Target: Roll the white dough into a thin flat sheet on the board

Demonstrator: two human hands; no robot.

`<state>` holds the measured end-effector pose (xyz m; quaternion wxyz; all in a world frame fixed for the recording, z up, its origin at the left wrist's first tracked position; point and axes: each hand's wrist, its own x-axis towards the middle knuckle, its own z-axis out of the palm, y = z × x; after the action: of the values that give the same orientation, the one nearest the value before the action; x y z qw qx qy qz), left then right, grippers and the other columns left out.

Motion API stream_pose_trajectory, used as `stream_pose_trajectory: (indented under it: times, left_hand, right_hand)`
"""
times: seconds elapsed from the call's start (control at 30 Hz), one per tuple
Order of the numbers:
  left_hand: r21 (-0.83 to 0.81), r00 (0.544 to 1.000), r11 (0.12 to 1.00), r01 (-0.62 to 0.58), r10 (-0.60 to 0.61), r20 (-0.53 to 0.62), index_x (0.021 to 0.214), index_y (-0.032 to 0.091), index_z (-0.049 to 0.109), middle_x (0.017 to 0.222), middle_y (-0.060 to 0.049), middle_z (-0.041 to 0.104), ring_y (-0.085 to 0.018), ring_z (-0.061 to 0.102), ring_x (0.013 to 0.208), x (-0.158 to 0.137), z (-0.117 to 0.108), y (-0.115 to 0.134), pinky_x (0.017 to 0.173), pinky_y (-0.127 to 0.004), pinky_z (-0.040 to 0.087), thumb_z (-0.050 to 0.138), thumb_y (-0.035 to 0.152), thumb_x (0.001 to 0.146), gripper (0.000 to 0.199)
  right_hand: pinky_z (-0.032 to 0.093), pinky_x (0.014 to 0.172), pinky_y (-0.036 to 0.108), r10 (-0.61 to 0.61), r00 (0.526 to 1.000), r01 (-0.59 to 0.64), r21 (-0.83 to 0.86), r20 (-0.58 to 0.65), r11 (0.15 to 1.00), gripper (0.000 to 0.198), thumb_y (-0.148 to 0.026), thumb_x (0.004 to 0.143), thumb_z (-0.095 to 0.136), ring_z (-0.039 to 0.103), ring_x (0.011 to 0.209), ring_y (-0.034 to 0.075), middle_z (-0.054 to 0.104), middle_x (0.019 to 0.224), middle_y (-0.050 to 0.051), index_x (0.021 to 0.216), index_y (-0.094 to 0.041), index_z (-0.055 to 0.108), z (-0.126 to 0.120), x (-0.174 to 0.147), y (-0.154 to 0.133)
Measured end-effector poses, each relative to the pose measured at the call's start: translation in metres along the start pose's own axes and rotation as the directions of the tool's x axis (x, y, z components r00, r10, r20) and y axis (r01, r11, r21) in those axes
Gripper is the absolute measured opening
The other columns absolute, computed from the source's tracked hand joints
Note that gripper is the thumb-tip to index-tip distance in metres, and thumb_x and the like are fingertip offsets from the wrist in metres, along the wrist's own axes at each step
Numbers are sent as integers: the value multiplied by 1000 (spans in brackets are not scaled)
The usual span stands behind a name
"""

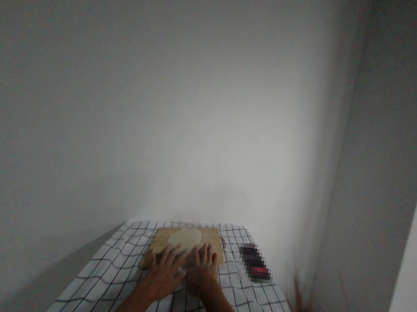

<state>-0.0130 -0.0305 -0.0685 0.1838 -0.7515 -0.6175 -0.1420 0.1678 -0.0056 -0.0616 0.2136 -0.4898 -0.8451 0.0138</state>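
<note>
Left hand (165, 272): palm down, fingers spread. Right hand (201, 272): palm down beside it, fingers apart and slightly bent. Neither is seen pinching anything; whether something lies under the palms cannot be told. Fingertips of both reach the near edge of the dough (185, 237), a pale flat sheet at lower centre of the frame; firm contact is unconfirmed. The sheet lies on a wooden board (213, 236), over a checked cloth (94, 276). A pixelated item (256, 263) lies on the cloth, right of the board. A plain wall (200, 98) fills the upper frame.

Assessment: the step in hand appears to be flattening the dough. The next move would call for even pressure from both hands, without tearing the thin sheet.
</note>
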Motion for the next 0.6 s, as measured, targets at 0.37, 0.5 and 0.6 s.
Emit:
stream_pose_trajectory:
  times: [0.37, 0.5, 0.6]
  left_hand:
    - [-29, 999, 1000, 5, -4, 35, 156, 34, 44, 164, -9, 42, -45, 38, 148, 16, -2, -8, 112, -81, 25, 46, 39, 96, 60]
    - [-38, 998, 999, 3, -1, 58, 156, 34, 45, 164, -10, 41, -45, 36, 149, 27, 0, -11, 112, -83, 19, 41, 39, 98, 58]
    - [-87, 992, 996, 18, -8, 122, 157, 34, 43, 164, -9, 41, -44, 36, 149, 40, 0, -16, 113, -83, 16, 37, 41, 101, 57]
  right_hand:
    - [9, 120, 68, 50, 998, -49, -35, 37, 998, 73, -57, 102, 37, 12, 157, 40, 25, 167, 24, 162, -16, 32, -1, 22, 6]
    - [3, 119, 70, 36, 991, -36, -6, 130, 999, 78, -62, 100, 37, 10, 158, 38, 18, 169, 23, 164, -18, 27, -9, 32, 12]
    - [1, 117, 71, 71, 978, -72, 2, 197, 997, 75, -62, 103, 27, 6, 159, 36, 13, 170, 21, 165, -19, 22, -15, 44, 15]
